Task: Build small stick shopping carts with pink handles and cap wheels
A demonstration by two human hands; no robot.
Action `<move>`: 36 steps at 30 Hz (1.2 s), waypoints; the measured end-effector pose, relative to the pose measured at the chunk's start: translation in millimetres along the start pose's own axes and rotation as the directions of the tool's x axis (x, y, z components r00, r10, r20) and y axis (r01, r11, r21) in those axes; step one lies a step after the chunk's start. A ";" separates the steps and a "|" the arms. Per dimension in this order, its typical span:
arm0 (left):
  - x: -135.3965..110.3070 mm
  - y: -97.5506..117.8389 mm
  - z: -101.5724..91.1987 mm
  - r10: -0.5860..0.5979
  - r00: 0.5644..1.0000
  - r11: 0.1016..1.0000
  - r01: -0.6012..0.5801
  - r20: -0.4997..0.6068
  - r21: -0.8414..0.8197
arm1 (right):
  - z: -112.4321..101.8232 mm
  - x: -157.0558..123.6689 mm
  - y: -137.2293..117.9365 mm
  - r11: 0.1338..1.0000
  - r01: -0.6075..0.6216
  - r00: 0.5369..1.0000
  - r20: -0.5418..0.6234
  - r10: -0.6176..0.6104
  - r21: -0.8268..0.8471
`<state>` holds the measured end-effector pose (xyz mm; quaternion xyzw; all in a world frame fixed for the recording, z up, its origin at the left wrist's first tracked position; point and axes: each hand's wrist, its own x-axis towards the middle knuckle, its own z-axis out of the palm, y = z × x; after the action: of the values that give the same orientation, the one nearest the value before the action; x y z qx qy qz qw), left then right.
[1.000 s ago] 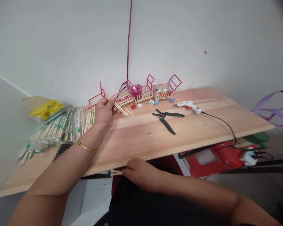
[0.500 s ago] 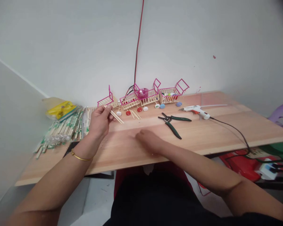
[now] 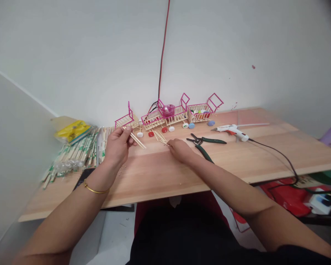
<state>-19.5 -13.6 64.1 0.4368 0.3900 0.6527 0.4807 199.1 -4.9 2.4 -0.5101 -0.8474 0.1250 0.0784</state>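
My left hand [image 3: 118,144] is closed on a few thin wooden sticks [image 3: 138,140] that jut out to the right above the wooden tabletop [image 3: 182,169]. My right hand [image 3: 180,149] rests on the board with its fingers curled at the end of a small pile of loose sticks [image 3: 159,136]; whether it grips one is unclear. Green-handled pliers [image 3: 202,144] lie just right of that hand. Behind the sticks stands a row of little pink and wood stick carts [image 3: 171,114] against the wall.
Packs of wrapped chopsticks [image 3: 77,151] and a yellow packet [image 3: 71,130] lie at the left. A white glue gun [image 3: 231,129] with a black cord lies at the right. Coloured bottle caps [image 3: 191,125] sit before the carts. A red cable [image 3: 163,55] hangs down the wall.
My right hand has come up from below the table's front edge and moved across the board to the loose sticks. My left hand has kept hold of its sticks.
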 end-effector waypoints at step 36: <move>18.4 -103.2 33.2 -0.387 0.922 0.886 0.377 -0.018 0.270 | -10.0 17.9 72.5 0.993 0.120 0.945 -0.310 -0.107 0.022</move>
<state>38.6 31.4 -17.8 0.4243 0.5442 0.4783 0.5432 254.6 44.7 -9.1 -0.4721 -0.8500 0.0561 0.2271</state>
